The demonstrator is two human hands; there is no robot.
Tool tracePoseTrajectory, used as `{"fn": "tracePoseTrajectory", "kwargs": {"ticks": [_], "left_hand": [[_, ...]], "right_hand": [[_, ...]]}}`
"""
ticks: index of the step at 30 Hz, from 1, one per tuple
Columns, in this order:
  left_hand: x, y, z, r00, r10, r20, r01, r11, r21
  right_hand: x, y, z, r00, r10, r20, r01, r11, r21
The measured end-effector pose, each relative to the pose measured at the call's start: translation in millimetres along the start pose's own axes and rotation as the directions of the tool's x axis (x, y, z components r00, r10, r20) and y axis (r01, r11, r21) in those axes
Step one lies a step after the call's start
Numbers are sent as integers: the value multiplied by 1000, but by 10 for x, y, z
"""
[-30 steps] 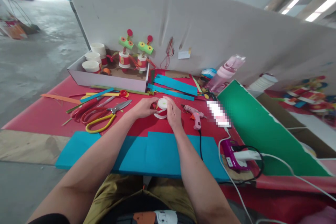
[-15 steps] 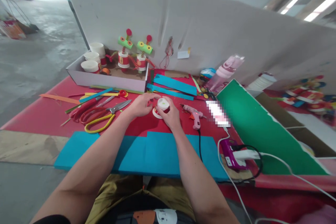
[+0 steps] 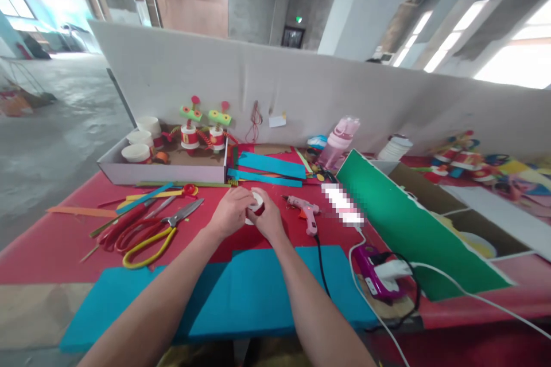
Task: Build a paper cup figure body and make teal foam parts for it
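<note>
A small white and red paper cup (image 3: pixel 257 200) is between my hands above the red tabletop (image 3: pixel 210 241). My right hand (image 3: pixel 269 217) is closed around its right side, thumb at the front. My left hand (image 3: pixel 232 210) is against its left side, fingers curled together over the rim; what they pinch, if anything, is hidden. Right of my hands lies a pink glue gun (image 3: pixel 306 210). Shears with red and yellow handles (image 3: pixel 161 229) lie to the left.
Behind on the left, a box (image 3: pixel 163 174) holds cups and two cup figures (image 3: pixel 190 136). Blue strips (image 3: pixel 271 165) lie behind my hands, blue sheets (image 3: pixel 262 287) in front. A green panel (image 3: pixel 404 229), pink bottle (image 3: pixel 338 143) and purple power strip (image 3: pixel 379 275) are right.
The view has tilted up, so the table sits lower in it. My left hand has come in from beside the cup and closed against it. My right hand still holds the cup.
</note>
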State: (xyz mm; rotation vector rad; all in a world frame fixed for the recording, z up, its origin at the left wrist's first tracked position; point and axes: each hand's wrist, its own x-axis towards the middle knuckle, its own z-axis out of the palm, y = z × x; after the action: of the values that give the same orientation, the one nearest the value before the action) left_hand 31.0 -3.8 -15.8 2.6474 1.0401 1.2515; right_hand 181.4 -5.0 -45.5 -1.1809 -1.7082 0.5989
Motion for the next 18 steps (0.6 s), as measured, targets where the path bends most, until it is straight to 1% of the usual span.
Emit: {"fn": "tracePoseTrajectory", "kwargs": {"ticks": [3,5,7,9,11,14,18], "left_hand": [[8,3,-5,999,33,-35,-34,999,-23],[12,5,-2,997,50,-60,-53,998,-39],[14,11,0,996,57,-75,-60,997,-39],[15,19,1,996,54,-73,-56,998,-28],[17,26,3,996,53,-72,-55,998,-22],[23,25,11,993,68,-96,-72,997,-36],[28,11,25,990,86,-114,-93,994,-50]], "right_hand": [[1,14,-35,999,-5,40,1,996,91],[7,33,-61,997,-23,76,5,975,222],[21,50,-72,996,-7,88,-28,919,394],[45,59,-59,997,49,52,-69,850,522],[70,56,-21,995,98,2,-82,826,558],[94,40,61,991,126,-38,-87,844,529],[94,16,158,981,164,-101,-85,841,534]]}}
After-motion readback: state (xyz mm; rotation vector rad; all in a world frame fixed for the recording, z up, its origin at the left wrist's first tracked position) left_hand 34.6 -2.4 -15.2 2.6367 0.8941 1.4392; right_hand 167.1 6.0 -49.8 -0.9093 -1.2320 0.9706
